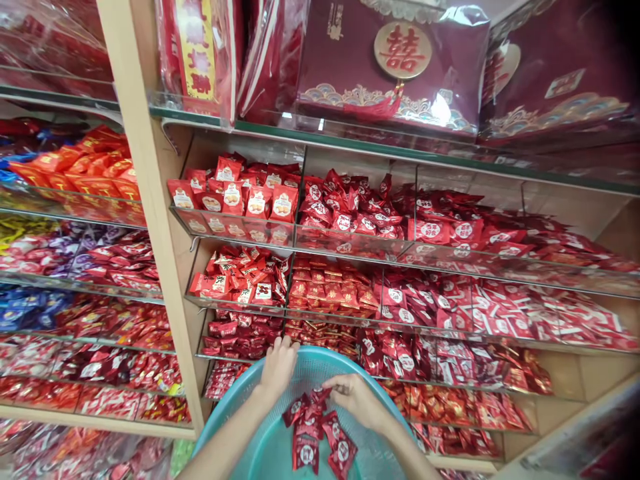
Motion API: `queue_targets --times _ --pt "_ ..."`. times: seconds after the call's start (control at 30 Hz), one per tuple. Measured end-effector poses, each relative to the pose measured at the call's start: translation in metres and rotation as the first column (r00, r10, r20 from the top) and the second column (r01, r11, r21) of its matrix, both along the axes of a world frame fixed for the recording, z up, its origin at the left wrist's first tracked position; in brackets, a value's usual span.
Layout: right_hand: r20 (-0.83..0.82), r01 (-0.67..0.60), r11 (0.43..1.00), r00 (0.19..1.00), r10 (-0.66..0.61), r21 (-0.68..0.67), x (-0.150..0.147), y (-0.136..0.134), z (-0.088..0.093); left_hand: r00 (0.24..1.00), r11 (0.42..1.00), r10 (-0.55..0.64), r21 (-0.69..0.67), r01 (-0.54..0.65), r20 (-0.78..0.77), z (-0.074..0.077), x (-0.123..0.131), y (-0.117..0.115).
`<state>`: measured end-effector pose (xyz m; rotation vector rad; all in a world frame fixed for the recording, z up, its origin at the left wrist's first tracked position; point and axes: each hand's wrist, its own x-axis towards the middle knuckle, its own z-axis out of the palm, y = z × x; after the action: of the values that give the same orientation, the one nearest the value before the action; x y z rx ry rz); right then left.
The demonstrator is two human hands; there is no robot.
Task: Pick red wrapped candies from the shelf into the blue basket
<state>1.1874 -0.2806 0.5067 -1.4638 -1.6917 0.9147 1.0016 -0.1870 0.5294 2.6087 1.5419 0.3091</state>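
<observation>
Evidently I'm handling light stuff: the red packets [305, 453] lie in a loose cluster inside the turquoise basin [266, 455], bottom centre of the frame. I'd expect slick, crinkly film that slips under a flat press, with perhaps brittle contents, so I'd pinch a sealed edge. My right hand [353, 398] has a narrow grip at the topmost packet [319, 394]; whether it's pinched, I can't tell. My left hand [280, 363] is at the far rim, fingers curled, its hold unclear.
</observation>
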Motion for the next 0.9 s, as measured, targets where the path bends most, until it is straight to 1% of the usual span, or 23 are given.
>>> queue_targets --times 0.1,0.2,0.3,0.4,0.47,0.53,0.6,0.63,0.73,0.9 --pt "0.017 0.030 0.999 0.999 -0.030 -0.031 0.001 -0.002 -0.010 1.000 1.000 -0.011 -0.002 0.011 -0.009 0.003 0.001 0.001" --pt "0.017 0.041 0.998 0.999 -0.040 -0.045 0.000 -0.003 -0.016 1.000 1.000 -0.020 -0.017 0.019 -0.019 0.005 0.001 0.001" --pt "-0.066 0.020 0.996 0.998 -0.025 -0.083 0.002 -0.005 -0.017 1.000 1.000 -0.020 -0.024 0.020 -0.014 0.005 0.001 0.001" --pt "-0.131 0.037 0.991 0.990 -0.054 -0.126 0.009 -0.007 -0.016 1.000 0.999 -0.026 -0.019 0.026 0.003 0.004 0.001 0.001" --pt "-0.114 0.047 0.975 0.991 -0.073 -0.218 0.016 -0.010 -0.016 0.999 0.999 -0.032 -0.015 0.032 0.002 0.004 0.001 0.001" --pt "-0.071 0.047 0.936 0.995 -0.076 -0.348 0.021 -0.012 -0.019 0.999 0.999 -0.039 -0.017 0.039 -0.008 0.006 0.001 0.000" --pt "-0.029 0.057 0.902 0.997 -0.077 -0.428 0.025 -0.014 -0.024 0.999 0.999 -0.042 -0.031 0.041 -0.020 0.009 0.001 -0.001" --pt "-0.013 0.069 0.897 0.996 -0.083 -0.437 0.026 -0.014 -0.027 0.999 0.998 -0.040 -0.039 0.039 -0.024 0.010 0.001 -0.002" --pt "0.041 0.123 0.905 0.992 -0.116 -0.407 0.025 -0.010 -0.037 0.999 0.998 -0.034 -0.049 0.033 -0.027 0.012 0.001 -0.002" --pt "0.193 0.228 0.923 0.966 -0.174 -0.309 0.022 -0.004 -0.052 0.999 0.998 -0.046 -0.031 0.046 -0.028 0.008 0.003 0.002"
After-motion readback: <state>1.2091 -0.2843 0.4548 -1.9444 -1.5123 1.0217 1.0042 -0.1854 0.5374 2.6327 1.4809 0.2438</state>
